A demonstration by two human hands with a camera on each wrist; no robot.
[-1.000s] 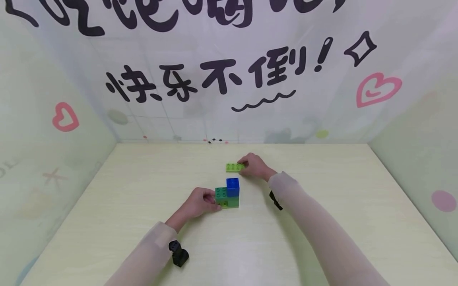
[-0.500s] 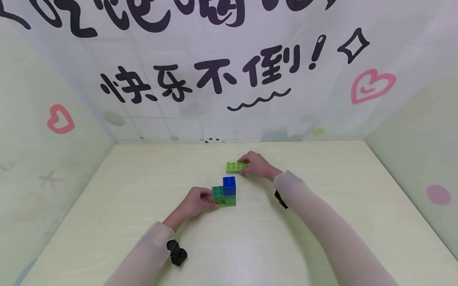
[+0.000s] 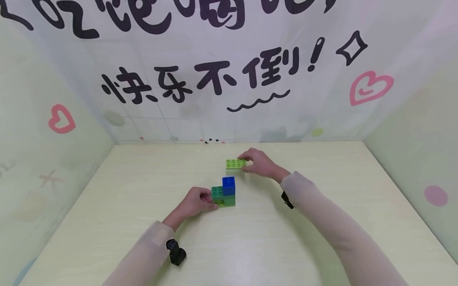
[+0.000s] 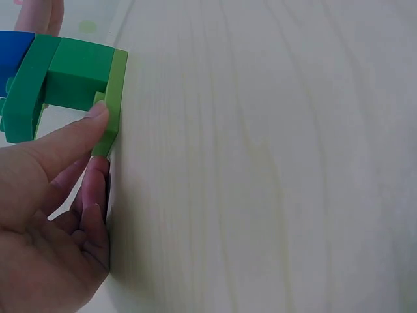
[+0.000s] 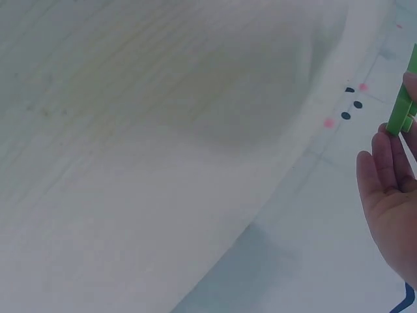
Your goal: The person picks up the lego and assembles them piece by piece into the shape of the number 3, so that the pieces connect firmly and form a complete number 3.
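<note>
A small stack of toy building bricks stands on the table left of centre in the head view: a lime base brick (image 4: 116,91), green bricks (image 3: 217,192) above it, and a blue brick (image 3: 229,186) on top at the right. My left hand (image 3: 196,201) pinches the base's left end, thumb on its studded side, as the left wrist view shows. Behind the stack, my right hand (image 3: 262,163) holds a flat lime brick (image 3: 232,163) by its right end, studs up, slightly above the table. In the right wrist view only part of this brick shows at the edge.
A pale wood-grain table (image 3: 118,178) spreads around both hands. A printed white wall (image 3: 179,123) closes off its back edge, with side walls left and right. Each sleeve carries a small black wrist camera (image 3: 176,252).
My right hand has lifted the flat lime brick a little off the table, and the right forearm has shifted slightly right. The left hand keeps its hold on the stack, which stays put.
</note>
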